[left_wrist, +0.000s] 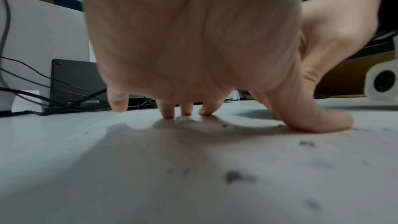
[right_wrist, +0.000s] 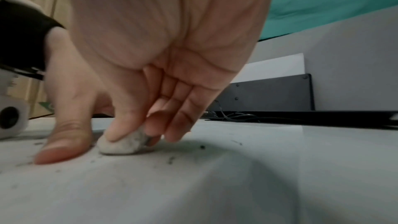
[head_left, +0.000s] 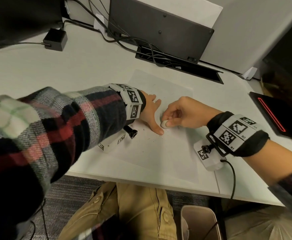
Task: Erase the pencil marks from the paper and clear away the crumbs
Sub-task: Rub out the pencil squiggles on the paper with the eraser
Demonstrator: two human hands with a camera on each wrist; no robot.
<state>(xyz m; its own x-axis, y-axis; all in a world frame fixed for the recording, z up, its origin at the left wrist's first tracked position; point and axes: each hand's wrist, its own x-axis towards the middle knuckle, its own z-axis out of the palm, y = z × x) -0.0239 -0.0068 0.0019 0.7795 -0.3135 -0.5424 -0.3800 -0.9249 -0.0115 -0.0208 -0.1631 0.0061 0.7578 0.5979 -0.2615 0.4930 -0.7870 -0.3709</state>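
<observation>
1. While the left hand [head_left: 150, 111] lies spread with its fingertips [left_wrist: 168, 113] and thumb pressed flat on the paper [head_left: 167, 153], its job is to pin the sheet; I would keep that thumb close beside the rubbing spot so the paper cannot buckle.
2. Crumbs [left_wrist: 234, 176] lie scattered around and in front of that hand, so the sweeping step is not yet begun.
3. Just right of the thumb, the eraser [right_wrist: 122, 144] sits on the paper near the sheet's middle, its grey, rounded face touching down.
4. Above it, the right hand [head_left: 185, 111] makes the grip, pinching the eraser between fingertips and thumb; short strokes with light pressure, directed away from the pinning hand, seem safest against creasing.
5. Faint marks farther up the sheet look unerased, though they are too small to be sure.
</observation>
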